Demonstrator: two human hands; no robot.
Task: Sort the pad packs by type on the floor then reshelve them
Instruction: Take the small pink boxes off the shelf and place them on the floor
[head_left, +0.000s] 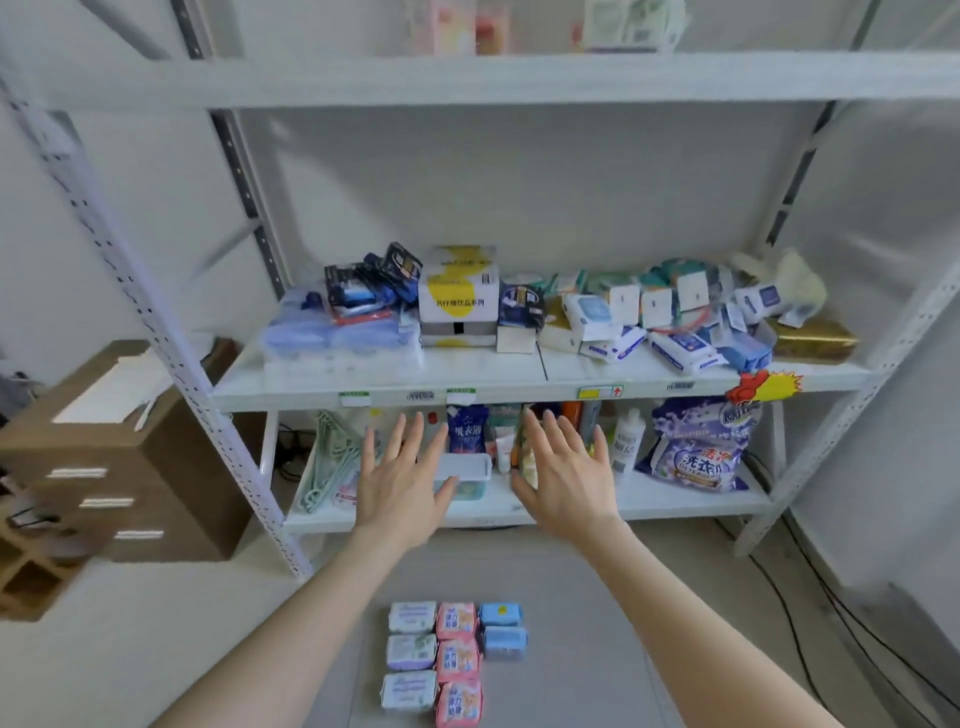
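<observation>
Head view: left hand and right hand, fingers spread, empty, before white shelving; pad packs in three columns on floor.

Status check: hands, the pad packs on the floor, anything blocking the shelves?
Left hand and right hand open, empty, raised toward lower shelf. Pad packs on floor in three columns by colour: three pale, three pink, two blue. Middle shelf crowded with goods.
</observation>
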